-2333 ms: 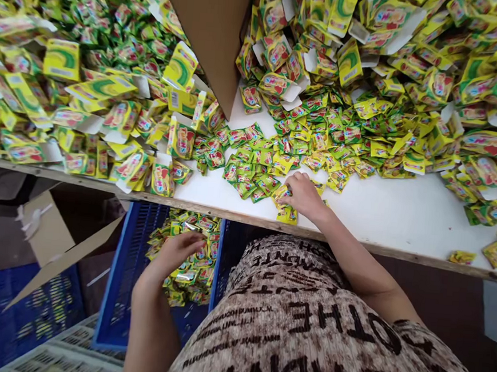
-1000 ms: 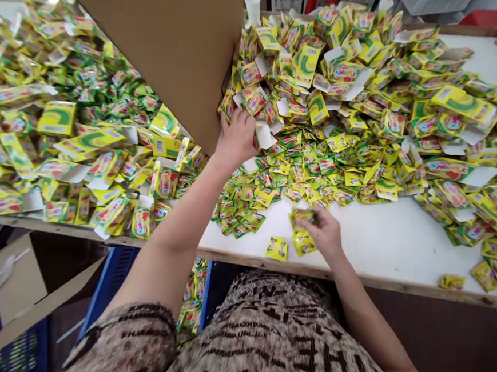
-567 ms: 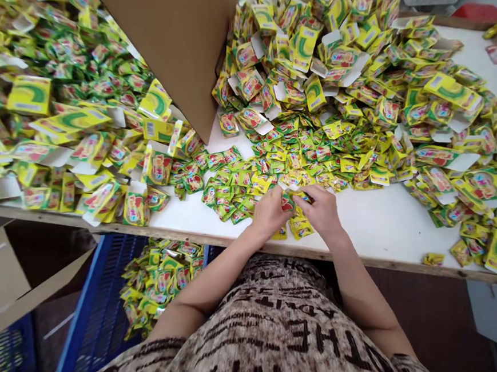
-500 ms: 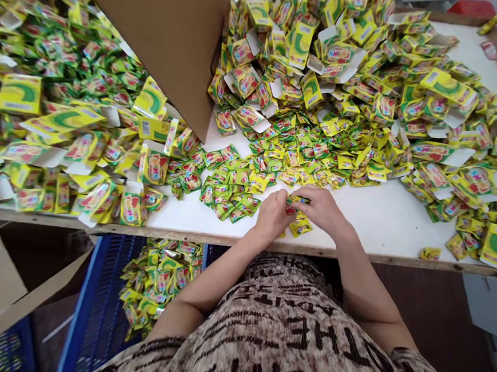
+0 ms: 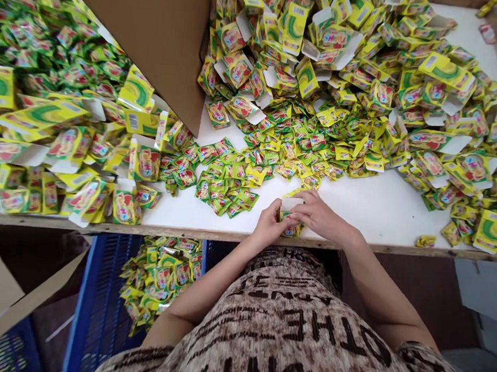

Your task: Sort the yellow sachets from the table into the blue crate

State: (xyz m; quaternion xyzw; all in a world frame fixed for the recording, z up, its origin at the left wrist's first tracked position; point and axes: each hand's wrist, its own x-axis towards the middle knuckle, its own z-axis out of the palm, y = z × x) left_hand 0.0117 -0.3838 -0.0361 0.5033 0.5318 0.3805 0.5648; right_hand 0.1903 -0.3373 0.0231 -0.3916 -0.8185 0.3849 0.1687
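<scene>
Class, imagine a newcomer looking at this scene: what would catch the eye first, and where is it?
Probably the big heaps of yellow-and-green packets on the white tabletop, with a brown cardboard panel between them, left of centre. Next, at the front edge, the left hand holds a small box, the right hand's fingers against it. Below, left, a blue crate holds more packets.
</scene>
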